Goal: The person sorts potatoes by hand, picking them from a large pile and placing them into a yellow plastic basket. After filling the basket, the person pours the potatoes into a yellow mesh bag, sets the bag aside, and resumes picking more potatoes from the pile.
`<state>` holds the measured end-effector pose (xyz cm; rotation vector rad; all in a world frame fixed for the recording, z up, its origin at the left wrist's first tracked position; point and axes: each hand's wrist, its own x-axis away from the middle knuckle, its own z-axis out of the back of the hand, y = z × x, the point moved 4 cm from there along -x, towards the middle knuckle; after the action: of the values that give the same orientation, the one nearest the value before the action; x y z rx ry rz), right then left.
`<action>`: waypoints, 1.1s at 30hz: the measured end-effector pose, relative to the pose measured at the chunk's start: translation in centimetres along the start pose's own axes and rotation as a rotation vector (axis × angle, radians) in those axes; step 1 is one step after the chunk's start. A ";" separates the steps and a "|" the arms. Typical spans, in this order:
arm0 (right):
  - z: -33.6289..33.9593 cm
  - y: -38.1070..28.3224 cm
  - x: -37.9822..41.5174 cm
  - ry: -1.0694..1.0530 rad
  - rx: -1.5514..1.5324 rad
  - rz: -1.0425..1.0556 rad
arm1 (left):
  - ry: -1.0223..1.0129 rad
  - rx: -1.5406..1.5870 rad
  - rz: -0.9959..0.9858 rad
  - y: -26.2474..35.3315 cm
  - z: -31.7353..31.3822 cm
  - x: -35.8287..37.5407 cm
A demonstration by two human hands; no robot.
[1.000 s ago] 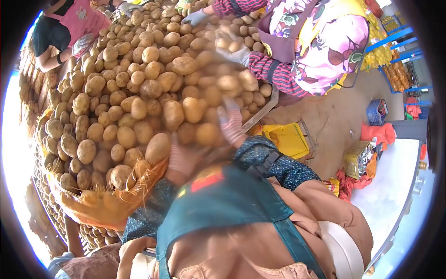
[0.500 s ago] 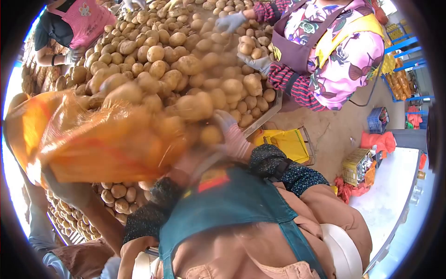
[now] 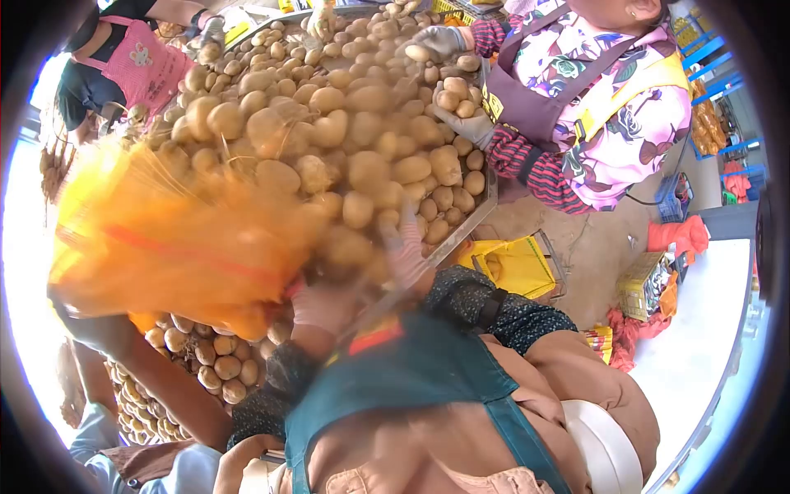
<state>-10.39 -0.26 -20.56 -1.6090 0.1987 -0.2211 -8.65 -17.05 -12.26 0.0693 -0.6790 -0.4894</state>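
Observation:
Potatoes (image 3: 362, 169) cover the sorting table, several blurred by motion. An orange mesh bag (image 3: 181, 239) lies across the left part of the pile, its open end towards the potatoes. My left hand (image 3: 325, 306), in a pale pinkish glove, is beside the bag's right end; its fingers are smeared, so its hold cannot be made out. My right hand (image 3: 405, 251), in a striped glove, is at the potatoes near the table's front edge, fingers stretched out. A co-worker's bare arm (image 3: 156, 370) reaches under the bag from the lower left.
A person in a floral top (image 3: 625, 107) across the right side holds potatoes in gloved hands. Another in a pink apron (image 3: 144, 66) stands at the upper left. A yellow bag (image 3: 518, 267), a crate (image 3: 642, 286) and red bags (image 3: 679, 237) lie right of the metal edge (image 3: 465, 230).
The orange bag has shifted right and looks more crumpled and slack. Potatoes near its mouth have moved. The floral-topped co-worker's far hand now holds a potato.

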 end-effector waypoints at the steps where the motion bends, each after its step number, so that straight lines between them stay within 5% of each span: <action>1: 0.1 0.4 0.1 0.002 0.012 -0.004 | -0.045 0.119 0.016 0.0 0.2 0.0; 10: 1.8 5.3 1.2 -0.107 0.058 0.012 | 0.344 0.584 -0.222 2.4 1.3 1.4; 13: 2.2 3.2 0.1 0.011 0.125 -0.014 | 0.190 0.262 -0.162 2.9 0.9 1.1; 15: 2.0 1.5 0.1 0.068 0.144 -0.063 | 0.146 -0.217 -0.309 2.5 -2.0 0.3; 21: 2.2 1.4 0.8 0.058 0.127 -0.064 | 0.423 -0.367 -0.520 1.4 -5.0 0.3; 27: 4.5 1.5 0.3 -0.018 0.235 -0.041 | -0.212 -0.311 -0.175 4.3 -0.4 0.5; 33: 6.1 -0.6 -1.2 -0.102 0.306 -0.072 | 0.466 -0.196 -0.305 -0.5 -7.5 -2.7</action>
<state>-9.92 5.93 -20.25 -1.3206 0.0255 -0.2135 -6.00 -17.01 -19.81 0.0987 -0.1592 -0.7995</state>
